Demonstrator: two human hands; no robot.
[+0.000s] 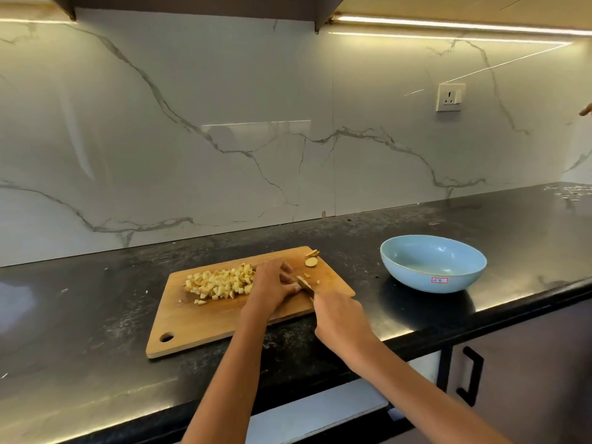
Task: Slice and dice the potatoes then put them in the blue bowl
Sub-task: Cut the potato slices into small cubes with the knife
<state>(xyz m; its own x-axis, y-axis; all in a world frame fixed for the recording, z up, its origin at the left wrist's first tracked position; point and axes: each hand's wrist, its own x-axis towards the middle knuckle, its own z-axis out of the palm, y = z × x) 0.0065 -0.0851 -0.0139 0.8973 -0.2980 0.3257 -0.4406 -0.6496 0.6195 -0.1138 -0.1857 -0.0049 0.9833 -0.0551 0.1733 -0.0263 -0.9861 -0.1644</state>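
Wooden board (224,318) under both hands: left hand (272,285) curled on potato piece (301,279), right hand (341,318) clenched around knife (306,286).

The knife (306,286) shows only a short strip of blade; its handle is buried inside the right hand (339,318), whose grip wraps it fully. The left hand (272,283) covers most of the potato piece (301,279) being cut, so its shape cannot be told. The red writing on the bowl's sticker (439,280) is too small to read. Pale scraps (570,191) on the far counter (512,219) are cut off by the right edge, as is a fingertip (587,110) by the wall.
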